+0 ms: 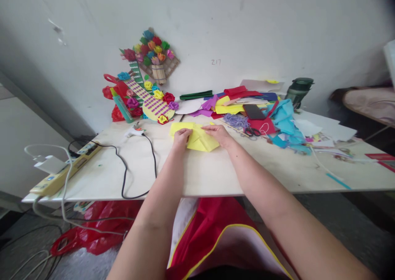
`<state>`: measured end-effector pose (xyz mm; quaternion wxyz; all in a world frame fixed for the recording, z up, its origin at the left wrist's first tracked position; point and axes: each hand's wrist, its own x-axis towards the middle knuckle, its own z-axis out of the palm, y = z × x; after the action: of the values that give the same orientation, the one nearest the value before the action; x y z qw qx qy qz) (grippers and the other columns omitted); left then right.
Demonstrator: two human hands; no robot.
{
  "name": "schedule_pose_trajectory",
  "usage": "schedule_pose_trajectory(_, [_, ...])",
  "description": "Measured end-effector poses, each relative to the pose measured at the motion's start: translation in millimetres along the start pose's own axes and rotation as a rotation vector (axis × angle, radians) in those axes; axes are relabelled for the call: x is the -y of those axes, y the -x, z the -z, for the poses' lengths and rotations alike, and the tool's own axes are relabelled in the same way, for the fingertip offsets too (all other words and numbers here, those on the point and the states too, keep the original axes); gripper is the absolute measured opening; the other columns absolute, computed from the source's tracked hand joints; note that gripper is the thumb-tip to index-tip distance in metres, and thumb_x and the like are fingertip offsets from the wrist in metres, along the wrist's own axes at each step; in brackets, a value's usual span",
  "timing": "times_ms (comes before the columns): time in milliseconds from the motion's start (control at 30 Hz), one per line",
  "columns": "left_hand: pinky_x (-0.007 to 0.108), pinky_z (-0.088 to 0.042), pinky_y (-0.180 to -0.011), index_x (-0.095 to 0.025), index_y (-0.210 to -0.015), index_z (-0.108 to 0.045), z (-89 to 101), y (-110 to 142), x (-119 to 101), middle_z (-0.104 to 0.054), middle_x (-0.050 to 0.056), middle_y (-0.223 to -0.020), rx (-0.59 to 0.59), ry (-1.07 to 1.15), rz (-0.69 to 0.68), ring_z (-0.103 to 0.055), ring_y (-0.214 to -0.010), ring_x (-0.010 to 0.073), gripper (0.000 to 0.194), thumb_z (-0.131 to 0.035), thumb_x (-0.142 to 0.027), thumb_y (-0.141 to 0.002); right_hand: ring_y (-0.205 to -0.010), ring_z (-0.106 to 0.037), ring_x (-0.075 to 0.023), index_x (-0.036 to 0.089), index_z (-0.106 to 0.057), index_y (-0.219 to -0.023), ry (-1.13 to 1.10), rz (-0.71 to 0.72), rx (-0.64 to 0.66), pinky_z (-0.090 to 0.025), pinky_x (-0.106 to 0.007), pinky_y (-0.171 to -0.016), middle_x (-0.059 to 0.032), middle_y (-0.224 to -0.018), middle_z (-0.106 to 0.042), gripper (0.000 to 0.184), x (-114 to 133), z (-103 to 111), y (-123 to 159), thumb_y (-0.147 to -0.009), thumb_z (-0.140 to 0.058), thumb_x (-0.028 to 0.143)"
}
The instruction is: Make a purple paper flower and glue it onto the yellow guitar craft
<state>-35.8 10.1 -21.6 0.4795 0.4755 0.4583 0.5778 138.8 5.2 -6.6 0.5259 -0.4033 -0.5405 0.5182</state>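
A creased sheet of yellow paper (pixel 202 143) is spread just above or on the white table, in front of me. My left hand (pixel 182 137) pinches it near its left half, fingers closed on the paper. On the other side, my right hand (pixel 218 134) has its fingertips closed on the upper right part of the sheet. Creases run across the middle of the paper, between the hands. What lies under the sheet is hidden.
A white glue gun (pixel 134 131) with a black cord and a power strip (pixel 66 171) lie left. Paper-flower crafts (pixel 157 103) and a glue bottle (pixel 121 105) stand behind. Scissors (pixel 252 131), a phone (pixel 253 112), coloured paper (pixel 231 108) and a dark bottle (pixel 298 91) are right.
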Motion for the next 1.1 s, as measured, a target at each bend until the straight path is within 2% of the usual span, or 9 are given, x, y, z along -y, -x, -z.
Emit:
schedule_pose_trajectory(367, [0.021,-0.018,-0.039,-0.016,-0.057,-0.051,0.4,0.8,-0.8,-0.036,-0.006,-0.043,-0.021,0.009,0.015,-0.03,-0.037,0.0051,0.021,-0.066,-0.03,-0.061,-0.072,-0.059,-0.0131,0.018,-0.074,-0.07,0.066,0.039,0.047,-0.045,-0.028,-0.074,-0.0015,-0.073,-0.071,0.018,2.1,1.1,2.5,-0.057,-0.062,0.015])
schedule_pose_trajectory(667, [0.021,-0.023,-0.04,-0.016,-0.059,-0.053,1.9,-1.8,2.6,-0.04,-0.006,-0.044,-0.01,0.024,0.011,-0.035,-0.039,0.0066,0.022,-0.067,-0.032,-0.059,-0.075,-0.06,-0.0154,0.018,-0.074,-0.067,0.167,0.075,0.074,-0.044,-0.03,-0.078,-0.0025,-0.07,-0.07,0.018,4.1,2.5,3.5,-0.058,-0.059,0.014])
schedule_pose_trajectory(933, [0.021,-0.023,-0.04,-0.016,-0.058,-0.051,1.3,-1.4,2.3,-0.038,-0.006,-0.045,-0.003,0.033,0.027,-0.034,-0.039,0.0059,0.023,-0.067,-0.032,-0.06,-0.071,-0.058,-0.0168,0.017,-0.075,-0.065,0.258,0.085,0.074,-0.043,-0.028,-0.07,-0.0024,-0.064,-0.069,0.024,7.8,3.2,6.3,-0.057,-0.052,0.015])
schedule_pose_trajectory(1100, [0.022,-0.023,-0.04,-0.018,-0.054,-0.042,0.4,0.0,1.6,-0.034,-0.006,-0.045,0.002,0.065,0.032,-0.033,-0.039,0.006,0.032,-0.066,-0.035,-0.064,-0.069,-0.056,-0.0169,0.015,-0.076,-0.068,0.274,0.087,0.081,-0.041,-0.026,-0.066,-0.003,-0.06,-0.066,0.027,10.1,3.7,8.3,-0.057,-0.05,0.017])
